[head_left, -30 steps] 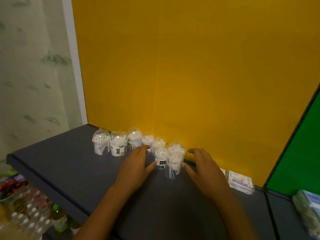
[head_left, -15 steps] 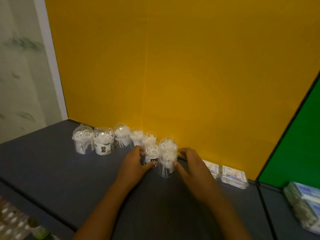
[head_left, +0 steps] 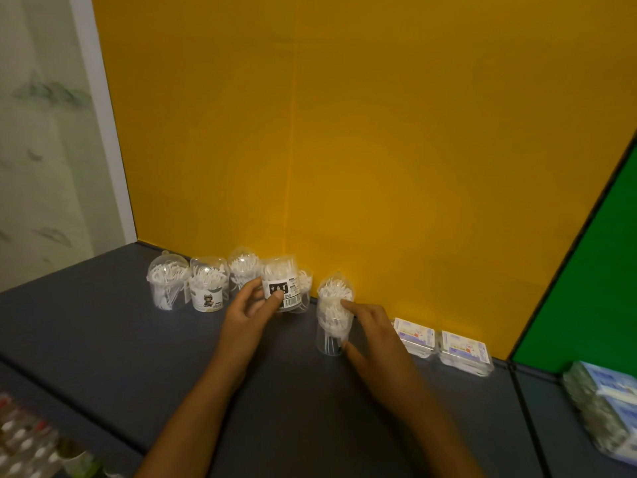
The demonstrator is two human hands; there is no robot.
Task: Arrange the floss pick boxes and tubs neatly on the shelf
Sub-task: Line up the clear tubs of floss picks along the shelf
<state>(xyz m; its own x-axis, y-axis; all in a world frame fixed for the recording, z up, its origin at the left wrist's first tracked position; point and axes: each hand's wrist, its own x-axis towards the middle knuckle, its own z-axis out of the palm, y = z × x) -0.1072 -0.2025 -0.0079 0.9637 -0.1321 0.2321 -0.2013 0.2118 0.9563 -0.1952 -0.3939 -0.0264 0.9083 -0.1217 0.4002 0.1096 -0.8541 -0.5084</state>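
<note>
Several clear tubs of white floss picks stand on the dark grey shelf [head_left: 103,339] along the yellow back wall. My left hand [head_left: 248,312] grips a black-labelled tub [head_left: 281,282], raised slightly in front of the row. My right hand [head_left: 372,336] pinches a plain clear tub [head_left: 333,315] between forefinger and thumb; that tub stands apart from the row, to the right. At the row's left end are a plain tub [head_left: 168,281] and a tub with a cartoon label [head_left: 208,284]. Two flat floss pick boxes [head_left: 413,334] [head_left: 465,351] lie by the wall on the right.
A green panel [head_left: 586,288] bounds the shelf on the right. Beyond a seam, a stack of wrapped packs [head_left: 606,408] sits at the far right. Small bottles [head_left: 27,443] show on a lower level at bottom left. The shelf's front edge runs along the lower left.
My left hand has lifted the black-labelled tub away from the cluster. My right hand has drawn the plain tub to the right, opening a gap between the two. The view shifted slightly.
</note>
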